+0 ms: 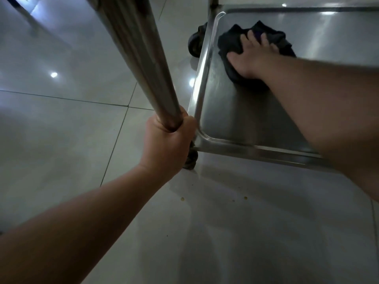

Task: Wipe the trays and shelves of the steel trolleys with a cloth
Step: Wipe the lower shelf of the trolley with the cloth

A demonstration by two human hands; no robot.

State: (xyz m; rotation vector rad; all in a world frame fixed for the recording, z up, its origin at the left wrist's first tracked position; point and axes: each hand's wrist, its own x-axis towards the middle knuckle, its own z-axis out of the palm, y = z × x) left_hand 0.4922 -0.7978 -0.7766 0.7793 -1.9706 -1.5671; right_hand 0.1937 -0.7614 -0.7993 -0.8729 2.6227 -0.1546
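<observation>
Wiping is under way on the bottom shelf (pixel 256 111): the cloth (pixel 235 44) lies bunched near its far left corner, pressed flat under the right hand (pixel 251 56), fingers spread. Next, I judge, it must sweep toward the unwiped near edge. The left hand (pixel 170 144) grips the post (pixel 141 58), arm outstretched.

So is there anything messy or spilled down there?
Yes, a little. Small yellowish specks dot the floor tiles just in front of the bottom shelf, like crumbs or drips. The shelf and the dark cloth look fine.
</observation>
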